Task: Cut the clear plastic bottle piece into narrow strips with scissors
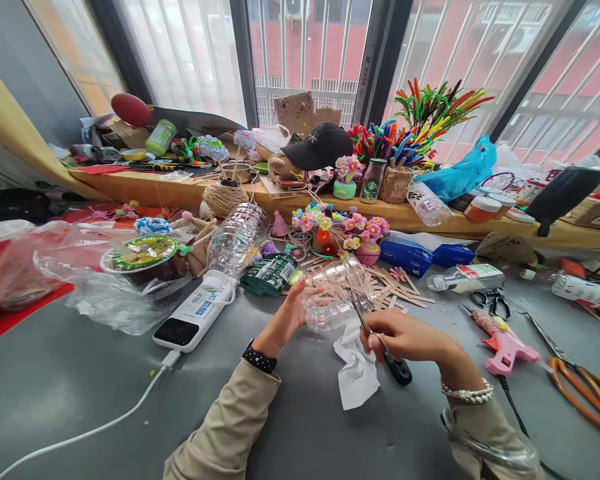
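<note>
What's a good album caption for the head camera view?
Left hand against clear plastic, scissors in the right hand, pink flowers and flat wooden sticks beyond.

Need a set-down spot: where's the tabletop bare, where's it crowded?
Bare: grey tabletop between left sleeve and right sleeve, nearer than the crumpled tissue; also between white cable and left sleeve, save a tiny scrap. Crowded: beyond left hand and right hand, with craft sticks and artificial flowers; far right, with pink glue gun and orange-handled scissors.
</note>
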